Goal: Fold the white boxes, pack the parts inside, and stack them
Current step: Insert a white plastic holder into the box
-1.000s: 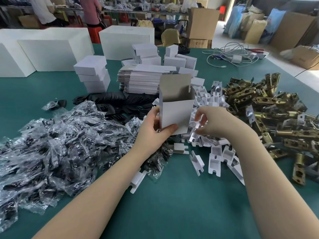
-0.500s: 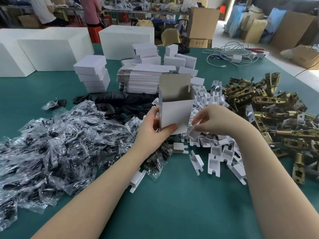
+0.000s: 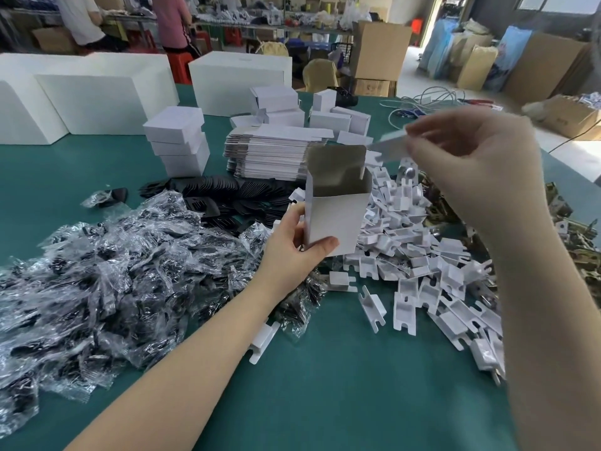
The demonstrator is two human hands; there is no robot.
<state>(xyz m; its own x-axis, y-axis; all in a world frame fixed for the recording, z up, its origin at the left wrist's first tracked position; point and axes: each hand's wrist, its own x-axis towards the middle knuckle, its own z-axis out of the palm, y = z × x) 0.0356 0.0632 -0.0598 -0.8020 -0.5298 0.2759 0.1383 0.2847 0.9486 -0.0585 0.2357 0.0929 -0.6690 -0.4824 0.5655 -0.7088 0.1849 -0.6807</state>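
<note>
My left hand (image 3: 292,255) grips a small white box (image 3: 336,216) upright above the table, its top flap standing open and its grey inside showing. My right hand (image 3: 471,164) is raised to the right of the box mouth and pinches a white cardboard insert (image 3: 388,146), blurred by motion, just above and right of the open flap. Below lies a heap of white inserts (image 3: 419,265). A pile of brass latch parts (image 3: 572,229) lies at the right, partly hidden by my right forearm.
Clear bags of black parts (image 3: 97,271) cover the left of the green table (image 3: 341,385). Flat box blanks (image 3: 276,154), black pieces (image 3: 227,193), a stack of folded boxes (image 3: 177,144), large white cartons (image 3: 87,102) and cables (image 3: 432,102) lie behind. People stand far back.
My right hand has lifted from the insert heap up and to the right, carrying one white insert toward the box mouth. The left hand and box have stayed in place.
</note>
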